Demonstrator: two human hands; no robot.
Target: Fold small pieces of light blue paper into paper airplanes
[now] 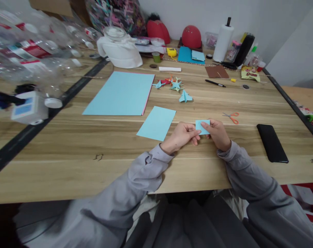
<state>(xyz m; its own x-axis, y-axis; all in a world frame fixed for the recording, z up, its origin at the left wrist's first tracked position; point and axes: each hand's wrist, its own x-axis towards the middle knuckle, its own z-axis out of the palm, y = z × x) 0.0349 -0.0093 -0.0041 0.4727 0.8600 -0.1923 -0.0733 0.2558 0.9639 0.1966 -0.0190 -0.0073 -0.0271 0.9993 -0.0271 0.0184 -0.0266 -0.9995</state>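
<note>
A small blue piece of paper (202,126) is held up between my two hands, just above the table near its front. My left hand (185,133) pinches its lower left corner between thumb and fingers. On the other side, my right hand (217,132) grips its right edge, thumb on top. Whether the paper is folded I cannot tell. Left of my hands a larger blue sheet (157,123) lies flat. Beyond it rests a stack of big blue sheets (120,93) with a pink edge below. Folded paper shapes, among them a blue one (185,96), sit further back.
Orange-handled scissors (232,117) and a black phone (272,143) lie to the right. Plastic bottles (37,51) crowd the left, near a white box-shaped device (29,107). Along the back stand a paper towel roll (223,43), a yellow tape measure (171,52) and a black pen (215,83).
</note>
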